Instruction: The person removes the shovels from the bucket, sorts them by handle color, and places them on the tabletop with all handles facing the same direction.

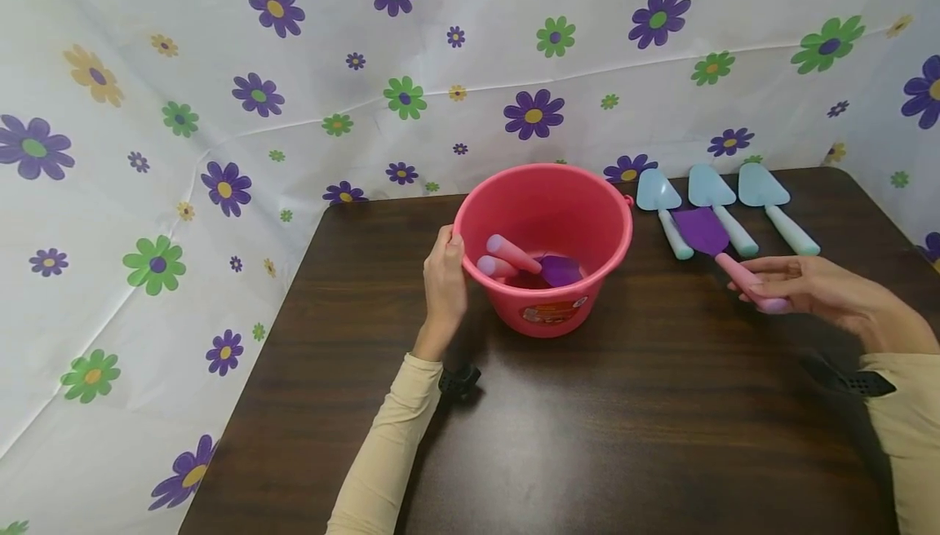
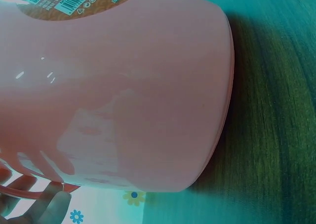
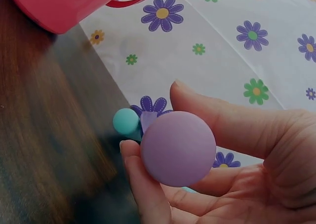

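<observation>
1. The left hand (image 1: pixel 445 284) grips the pink bucket (image 1: pixel 510 304) on its left side, fingers clamped at the rim; from the head most fingertips are hidden, and the left wrist view shows them around a pink band (rim or handle, I cannot tell).
2. The right hand (image 1: pixel 815 286) pinches the pink handle of a purple shovel (image 1: pixel 730 266) between thumb and fingers, over the table (image 1: pixel 624 421) to the right of the bucket. In the right wrist view the handle's round end hides most of the shovel.
3. Inside the bucket lie two pink handles (image 1: pixel 516 254) and a purple blade (image 1: pixel 560 271); the near wall cuts off the rest, so a second blade cannot be made out.
4. Three blue shovels (image 1: pixel 764 187) lie side by side near the table's far edge. The held blade partly covers the middle one; whether they touch is unclear.
5. The bucket's label (image 1: pixel 553 311) is too small to read from the head and cropped in the left wrist view.
6. Both sleeves (image 1: pixel 389 445) run out of frame.
</observation>
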A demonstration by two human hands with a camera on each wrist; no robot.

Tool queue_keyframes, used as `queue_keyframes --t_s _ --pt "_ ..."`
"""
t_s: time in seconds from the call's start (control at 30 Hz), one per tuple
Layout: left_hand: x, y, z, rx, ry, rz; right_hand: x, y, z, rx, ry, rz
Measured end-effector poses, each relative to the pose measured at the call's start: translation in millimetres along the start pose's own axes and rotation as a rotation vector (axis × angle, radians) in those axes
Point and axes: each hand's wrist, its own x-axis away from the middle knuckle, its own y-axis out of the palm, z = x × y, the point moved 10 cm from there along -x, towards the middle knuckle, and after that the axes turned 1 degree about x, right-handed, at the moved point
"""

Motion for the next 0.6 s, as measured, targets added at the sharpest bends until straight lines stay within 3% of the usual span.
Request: queue_keyframes --t_s 0.23,0.47,0.6 --pt "0.5 0.1 2.5 0.025 0.005 0.005 8.7 1.8 0.3 -0.068 -0.010 -0.006" --pt "0.2 2.0 0.8 0.024 -0.012 -0.009 15.8 0.6 3.8 0.097 0.054 -0.009" --pt "0.2 2.7 -0.4 0.033 -0.017 -0.016 19.6 1.8 6.2 0.087 0.068 -0.013"
